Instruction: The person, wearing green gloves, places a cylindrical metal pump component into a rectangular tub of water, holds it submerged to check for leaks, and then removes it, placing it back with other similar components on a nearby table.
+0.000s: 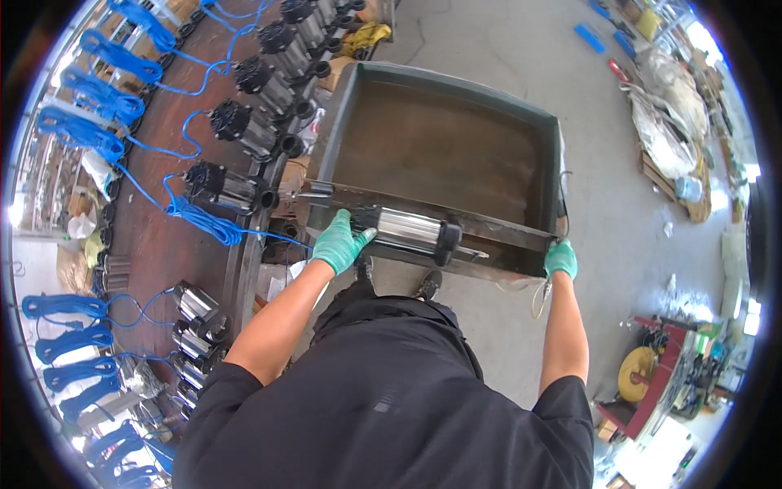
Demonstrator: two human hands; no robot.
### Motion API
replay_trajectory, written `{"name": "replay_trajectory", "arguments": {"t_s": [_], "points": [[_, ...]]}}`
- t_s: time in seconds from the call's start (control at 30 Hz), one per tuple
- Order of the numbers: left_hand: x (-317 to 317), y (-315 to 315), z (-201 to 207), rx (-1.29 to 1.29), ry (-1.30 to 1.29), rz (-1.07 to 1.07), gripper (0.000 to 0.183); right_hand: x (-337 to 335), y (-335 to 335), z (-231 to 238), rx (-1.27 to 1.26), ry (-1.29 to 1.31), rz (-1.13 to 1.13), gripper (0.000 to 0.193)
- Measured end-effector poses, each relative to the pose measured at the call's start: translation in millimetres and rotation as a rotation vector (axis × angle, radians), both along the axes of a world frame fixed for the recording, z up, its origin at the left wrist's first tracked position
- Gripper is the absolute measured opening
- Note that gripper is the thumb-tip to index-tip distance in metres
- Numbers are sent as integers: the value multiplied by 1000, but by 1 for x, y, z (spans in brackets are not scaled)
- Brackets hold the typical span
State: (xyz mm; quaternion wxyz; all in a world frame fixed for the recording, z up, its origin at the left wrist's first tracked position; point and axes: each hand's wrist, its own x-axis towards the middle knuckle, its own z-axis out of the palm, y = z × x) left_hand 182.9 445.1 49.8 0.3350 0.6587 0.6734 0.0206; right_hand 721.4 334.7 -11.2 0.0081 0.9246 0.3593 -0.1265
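Pump (410,231) lies sideways along the near edge of a green-grey tank (456,85), its end held in the gloved left hand (340,244); the right hand (560,259) curls at the tank's corner, its hold unclear from here. Positioning seems under way; the next move calls for steady support. Similar units (244,130) line the bench (147,236).

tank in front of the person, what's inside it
The tank holds what looks like murky brown liquid in its large section; its bottom cannot be seen. The pump at the left hand hides part of the narrow near section.
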Motion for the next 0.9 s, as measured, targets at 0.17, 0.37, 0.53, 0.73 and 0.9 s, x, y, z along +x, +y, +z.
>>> {"name": "replay_trajectory", "arguments": {"t_s": [0.17, 0.37, 0.53, 0.73, 0.9], "points": [[-66, 28, -22, 396, 97, -34, 37, -10, -4, 9, 10, -100, 17, 39], [-132, 94, -28, 311, 556, -512, 44, -124, 32, 65, 564, 210, 336, 45], [-141, 109, -24, 174, 505, -619, 34, -255, 60, 73, 620, 404, 393, 38], [-147, 99, -2, 163, 89, -266, 26, -286, 67, 75, 628, 261, 347, 26], [-147, 61, -9, 304, -392, -116, 25, -288, 68, 70, 666, 285, 282, 26]]}}
